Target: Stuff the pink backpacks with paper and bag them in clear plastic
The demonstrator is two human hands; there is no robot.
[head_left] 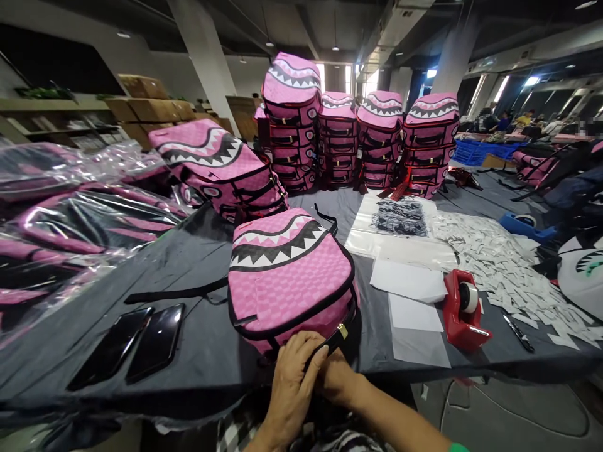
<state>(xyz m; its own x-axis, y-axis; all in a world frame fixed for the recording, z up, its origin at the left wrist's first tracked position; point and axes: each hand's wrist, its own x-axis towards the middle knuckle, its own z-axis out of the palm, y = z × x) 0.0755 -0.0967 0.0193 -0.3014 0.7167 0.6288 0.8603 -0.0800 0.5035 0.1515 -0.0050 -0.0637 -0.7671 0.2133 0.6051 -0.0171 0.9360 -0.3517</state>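
Observation:
A pink backpack (pixel 292 282) with black trim and a white-toothed mouth print lies on the table right in front of me. My left hand (pixel 296 367) is closed on its near edge, thumb and fingers pinching the black trim. Tucked against the same edge, just right of the left hand, my right hand (pixel 338 376) looks curled. Its fingertips are hidden by the left hand and the bag, so what they grip is not visible. A gold zipper pull (pixel 342 331) shows just above the right hand. One black strap (pixel 176 292) stretches left across the cloth.
Two dark phones (pixel 155 342) lie left. Piled pink backpacks (pixel 292 135) stand behind, with plastic-wrapped bags (pixel 94 220) at far left. On the right are white paper sheets (pixel 417 320), a red tape dispenser (pixel 466 311), a pen (pixel 518 333) and heaped white slips (pixel 499 263).

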